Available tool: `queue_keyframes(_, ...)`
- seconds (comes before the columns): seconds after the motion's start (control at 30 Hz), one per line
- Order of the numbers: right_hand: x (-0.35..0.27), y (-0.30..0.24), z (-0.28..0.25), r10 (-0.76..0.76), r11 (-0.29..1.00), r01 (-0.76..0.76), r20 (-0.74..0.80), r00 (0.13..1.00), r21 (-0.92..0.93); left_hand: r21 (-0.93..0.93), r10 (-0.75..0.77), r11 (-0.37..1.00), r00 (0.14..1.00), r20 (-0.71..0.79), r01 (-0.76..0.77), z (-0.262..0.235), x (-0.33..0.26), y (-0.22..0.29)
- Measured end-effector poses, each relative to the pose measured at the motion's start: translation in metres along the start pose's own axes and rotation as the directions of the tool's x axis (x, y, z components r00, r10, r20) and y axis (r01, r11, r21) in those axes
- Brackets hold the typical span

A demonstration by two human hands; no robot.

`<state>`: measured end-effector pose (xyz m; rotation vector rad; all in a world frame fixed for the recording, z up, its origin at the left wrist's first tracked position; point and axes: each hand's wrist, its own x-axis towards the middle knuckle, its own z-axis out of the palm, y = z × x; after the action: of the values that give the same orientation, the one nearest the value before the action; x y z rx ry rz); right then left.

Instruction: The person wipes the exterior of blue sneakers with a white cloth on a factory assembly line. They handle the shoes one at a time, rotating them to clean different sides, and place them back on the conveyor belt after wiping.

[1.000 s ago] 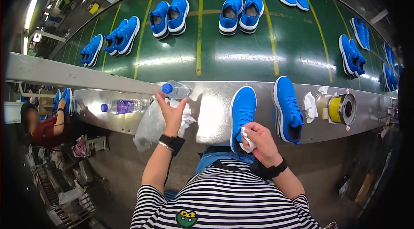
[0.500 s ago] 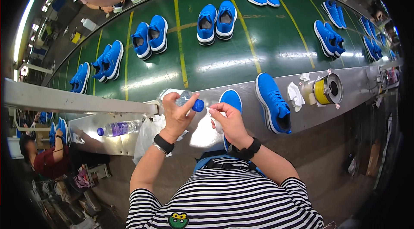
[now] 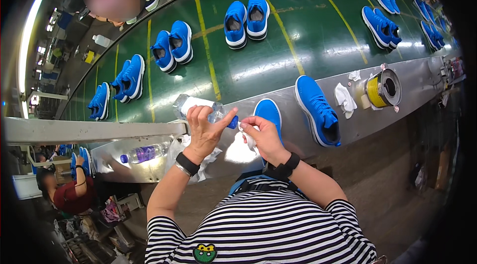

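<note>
My left hand point(image 3: 205, 130) is wrapped round a clear plastic bottle point(image 3: 185, 105) with a blue cap, which is tipped over so the cap points right. Between the fingers of my right hand point(image 3: 263, 137) is a crumpled white cloth point(image 3: 250, 140), its top edge at the bottle's cap. Whether cloth and cap touch I cannot tell. Just beyond my right hand lies a blue sneaker point(image 3: 268, 112), partly hidden by that hand. Its apparent mate, another blue sneaker point(image 3: 318, 110) with a white sole, rests on the metal ledge to the right.
Pairs of blue sneakers point(image 3: 247, 19) stand on the green conveyor belt point(image 3: 278, 60). A round tin point(image 3: 383, 88) and a white rag point(image 3: 345, 100) sit right on the metal ledge point(image 3: 362, 125). At left are a purple-labelled bottle point(image 3: 144, 153), a metal bar point(image 3: 99, 130) and co-workers.
The bottle has tilted further onto its side, showing more of its body beyond my left hand. My right hand keeps the cloth near the cap. The whole view has shifted slightly.
</note>
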<state>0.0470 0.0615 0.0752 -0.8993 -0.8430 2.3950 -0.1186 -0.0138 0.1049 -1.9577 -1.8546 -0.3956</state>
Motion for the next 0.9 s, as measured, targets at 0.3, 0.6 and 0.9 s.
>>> queue_keyframes(0.3,0.005,0.010,-0.004,0.093,0.984,-0.105,0.084,0.992,0.146,0.073,0.033,0.997,0.999,0.038,-0.035,-0.007,-0.001,0.002)
queue_keyframes(0.6,-0.005,-0.013,-0.019,0.113,0.965,-0.140,0.131,0.985,0.222,-0.294,-0.498,0.816,0.863,0.080,0.498,0.010,-0.020,-0.001)
queue_keyframes(0.9,-0.071,-0.071,-0.116,-0.168,0.892,0.041,-0.246,0.955,-0.450,-0.589,-0.880,0.196,0.405,0.246,0.784,0.071,-0.123,-0.043)
